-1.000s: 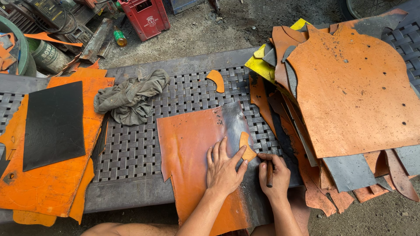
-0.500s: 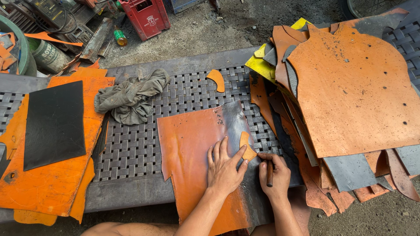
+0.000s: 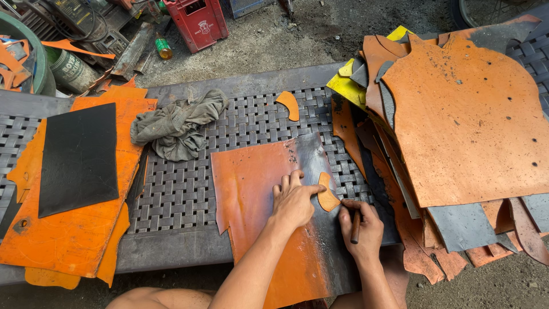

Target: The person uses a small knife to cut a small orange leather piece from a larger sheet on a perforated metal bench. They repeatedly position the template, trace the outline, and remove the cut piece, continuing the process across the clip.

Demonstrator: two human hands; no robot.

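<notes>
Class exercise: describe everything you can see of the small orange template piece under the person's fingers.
The small orange template is a flat, curved, teardrop-like cutout of stiff sheet, matte and plain. It lies flat on the dark, grey-worn strip of the large orange sheet on the woven bench. The left hand pins its left edge with a fingertip; the right hand, gripping a dark pen-like tool, meets its lower right edge.

A cloth [image 3: 177, 129] lies behind-left of the sheet [image 3: 257, 194]; a stack [image 3: 457, 126] right, seemingly overlapping it.
</notes>
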